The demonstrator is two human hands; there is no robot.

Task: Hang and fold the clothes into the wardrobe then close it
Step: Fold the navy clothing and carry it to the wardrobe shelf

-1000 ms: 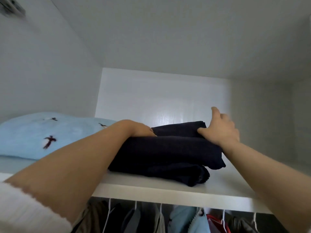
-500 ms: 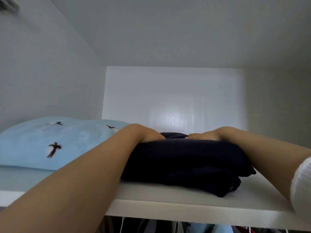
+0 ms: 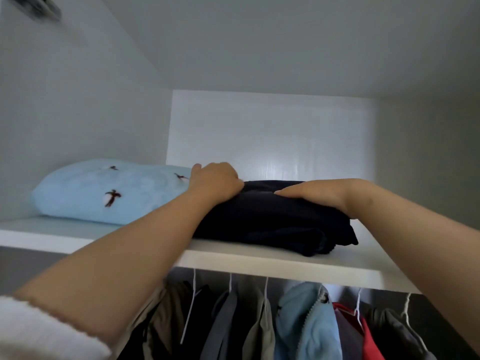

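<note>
A person reaches both bare arms up to the white top shelf [image 3: 285, 263] of an open wardrobe, where a folded navy garment [image 3: 272, 224] lies near the middle of the shelf, close to its front edge. One thick fold of the dark cloth bulges toward the shelf's lip on the right side.

The left hand [image 3: 217, 181] sits at the garment's left rear corner, well back on the shelf. Its fingers are curled down into the dark fabric and grip it, with the thumb raised. The right hand [image 3: 319, 194] lies flat on top of the garment. Its fingers are straight and together, pointing toward the shelf's left end, and the palm presses on the cloth without closing round anything.

At the left end of the shelf rests a folded pale blue textile with small dark bird motifs [image 3: 104, 190]. It appears to touch the navy garment, though the left forearm covers the place where they meet. A white knitted sleeve [image 3: 39, 333] shows on the left upper arm, below the shelf's front edge.

Under the shelf, clothes hang in a row on white hangers [image 3: 266, 289], among them a light blue zip jacket [image 3: 309, 323] and a red garment [image 3: 368, 339] beside grey and dark pieces.
</note>
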